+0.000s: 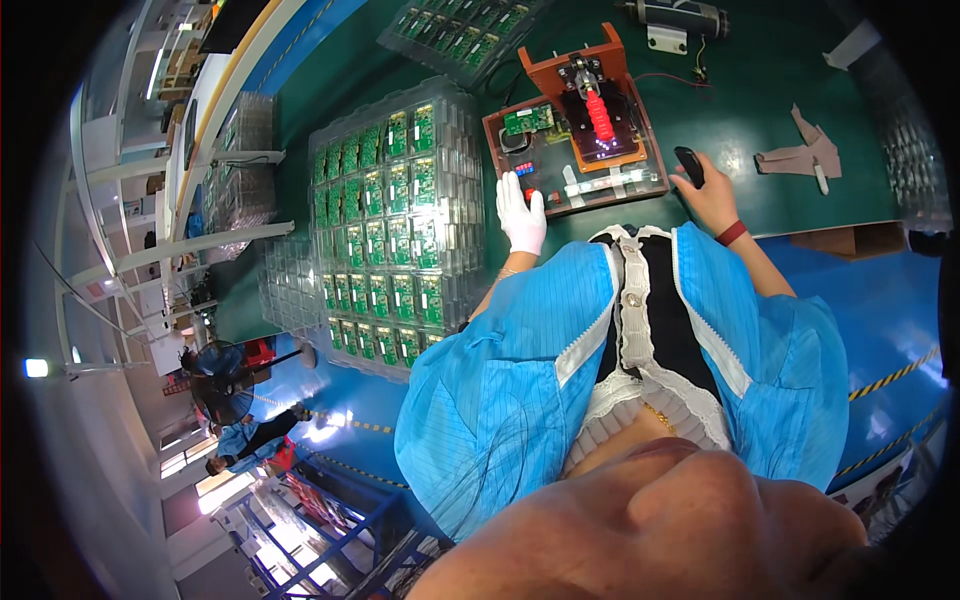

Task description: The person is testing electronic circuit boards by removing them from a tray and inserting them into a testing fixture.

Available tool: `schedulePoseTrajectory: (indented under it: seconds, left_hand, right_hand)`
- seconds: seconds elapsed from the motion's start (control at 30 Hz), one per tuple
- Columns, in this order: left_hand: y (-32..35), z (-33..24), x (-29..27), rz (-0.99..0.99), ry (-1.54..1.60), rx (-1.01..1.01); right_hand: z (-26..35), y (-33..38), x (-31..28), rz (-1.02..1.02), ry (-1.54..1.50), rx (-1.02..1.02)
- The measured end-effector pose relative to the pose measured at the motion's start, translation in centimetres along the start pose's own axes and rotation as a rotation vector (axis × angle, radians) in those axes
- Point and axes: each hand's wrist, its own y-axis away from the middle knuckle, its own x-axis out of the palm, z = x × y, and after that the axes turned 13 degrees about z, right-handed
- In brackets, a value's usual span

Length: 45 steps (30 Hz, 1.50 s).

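My left hand (pixel 521 219) wears a white glove and lies at the left front corner of a reddish-brown test fixture (pixel 660 183). Its fingers are stretched out, close to a red button (pixel 531 195). A green circuit board (pixel 528 120) rests on the fixture's left side, behind a lit red and blue display (pixel 525 169). The fixture's upright clamp has a red handle (pixel 598 115) above a dark plate with small lights. To the right of the fixture, my bare right hand (pixel 712 196) is closed around a small black object (pixel 689 166), whose kind I cannot make out.
Clear plastic trays (pixel 465 200) filled with green boards are stacked on the left, with another board tray (pixel 462 38) behind. A dark cylindrical device (pixel 682 18) stands at the back. A beige glove (pixel 805 153) lies on the green table (pixel 860 195) at right. Another person (pixel 250 440) is far left.
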Motion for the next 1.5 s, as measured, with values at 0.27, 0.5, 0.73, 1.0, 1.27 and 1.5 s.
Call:
schedulePoseTrajectory:
  seconds: [0.27, 0.5, 0.73, 1.0, 1.27, 1.5]
  left_hand:
    - [0.0, 0.2, -0.2, 0.02, -0.018, 0.002]
    - [0.0, -0.1, 0.0, 0.007, -0.002, -0.002]
    - [0.1, -0.1, -0.1, 0.009, -0.032, -0.025]
    - [-0.1, -0.2, -0.3, 0.009, 0.05, -0.038]
    - [-0.4, -0.2, -0.3, -0.001, 0.072, -0.027]
    - [-0.1, -0.5, -0.5, 0.018, 0.022, -0.044]
  right_hand:
    - [-0.6, -1.3, 2.2, 0.056, 0.126, 0.023]
    - [-3.2, -1.7, 3.0, 0.122, 0.174, -0.011]
    - [-2.9, -2.4, 2.8, 0.179, 0.194, -0.071]
    - [-3.1, -2.8, 2.5, 0.202, 0.187, -0.06]
    - [-3.4, -3.3, 2.5, 0.218, 0.192, -0.026]
    - [-3.8, -3.7, 2.7, 0.223, 0.151, -0.065]
